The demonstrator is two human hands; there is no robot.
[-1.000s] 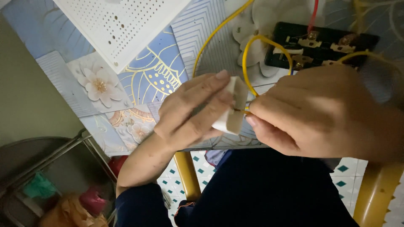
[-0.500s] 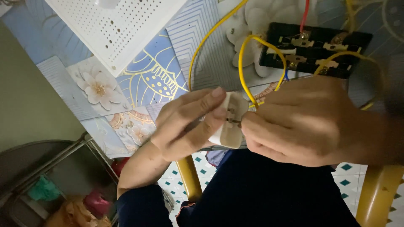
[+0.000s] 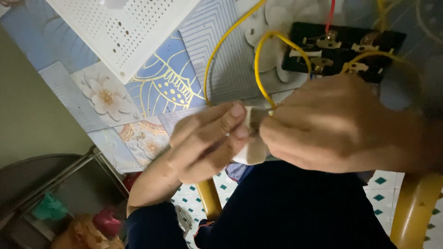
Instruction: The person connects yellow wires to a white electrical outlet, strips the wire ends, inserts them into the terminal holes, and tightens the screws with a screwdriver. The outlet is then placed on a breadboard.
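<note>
Centrally, both hands pinch a small white plastic switch body [image 3: 251, 138] above the flower-patterned desk [image 3: 152, 92]: left hand [image 3: 203, 143] grips its left face, right hand [image 3: 332, 124] its right. Its long axis runs near-vertical in view. A yellow wire [image 3: 258, 64] loops from its top toward a black terminal board [image 3: 341, 48].

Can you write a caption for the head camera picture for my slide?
Left hand and right hand hold a small white part joined to a yellow wire, near a black terminal board.
</note>
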